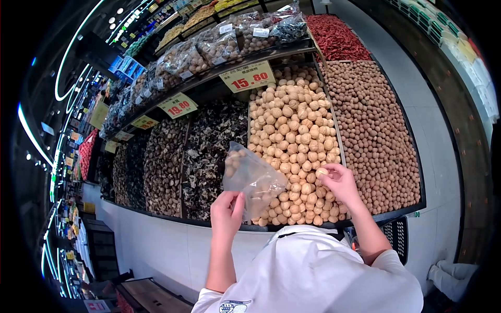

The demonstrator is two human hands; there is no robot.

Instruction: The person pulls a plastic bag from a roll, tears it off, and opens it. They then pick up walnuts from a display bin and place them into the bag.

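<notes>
My left hand (pixel 226 209) is closed on the edge of a clear plastic bag (pixel 252 176), which hangs over the near left part of a bin of walnuts. Some walnuts show through the bag's film. Between the thumb and fingers of my right hand (pixel 340 183) is a single walnut (pixel 321 172), held over the right side of the bin. Pale, whole-shelled walnuts (pixel 293 128) are heaped in that bin, sloping up toward the back.
Left of the walnuts lie dark dried fungus (pixel 215 130) and dried mushrooms (pixel 166 161). Small round brown goods (pixel 370 125) fill the right bin, with red dried chillies (pixel 336 36) behind. A shelf of bagged goods (pixel 219 47) and a 15.80 price sign (pixel 247 77) overhang the back.
</notes>
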